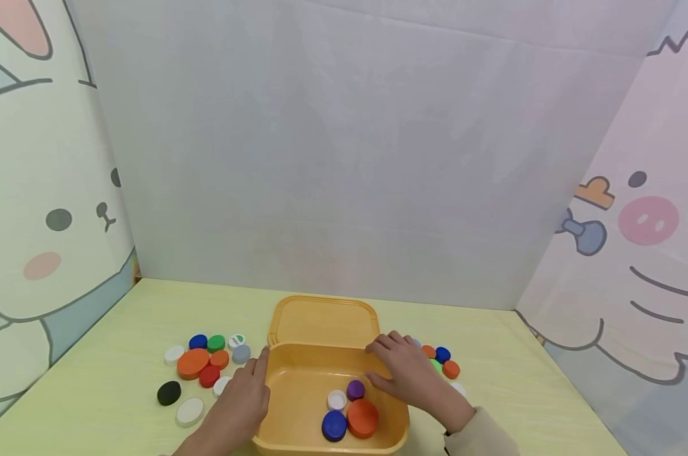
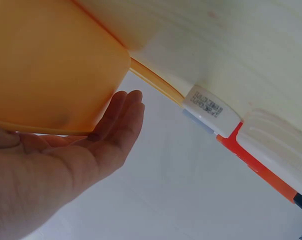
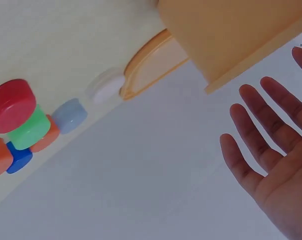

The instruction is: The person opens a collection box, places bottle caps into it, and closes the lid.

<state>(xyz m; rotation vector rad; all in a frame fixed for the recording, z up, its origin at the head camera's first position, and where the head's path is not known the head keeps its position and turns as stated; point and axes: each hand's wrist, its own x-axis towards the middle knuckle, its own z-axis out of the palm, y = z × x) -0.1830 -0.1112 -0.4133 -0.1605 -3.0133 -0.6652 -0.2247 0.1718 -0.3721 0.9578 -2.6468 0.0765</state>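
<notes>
A yellow-orange plastic box (image 1: pixel 295 405) stands at the front of the table. In it lie a white cap (image 1: pixel 337 400), a purple cap (image 1: pixel 356 390), a blue cap (image 1: pixel 335 425) and a larger orange-red cap (image 1: pixel 363 418). My left hand (image 1: pixel 242 400) rests on the box's left rim, its fingers extended along the outside in the left wrist view; its thumb is hard to make out. Over the right rim is my right hand (image 1: pixel 406 368), holding nothing. Its fingers (image 3: pixel 258 112) are spread and loosely bent, apart from the box in the right wrist view.
Behind the box lies its lid (image 1: pixel 326 320). Several caps are scattered to the left, including a black cap (image 1: pixel 169 392) and an orange cap (image 1: pixel 193 363). More caps, such as a blue one (image 1: pixel 443 354), lie right, partly hidden by my hand. A pale curtain (image 1: pixel 332 158) hangs behind.
</notes>
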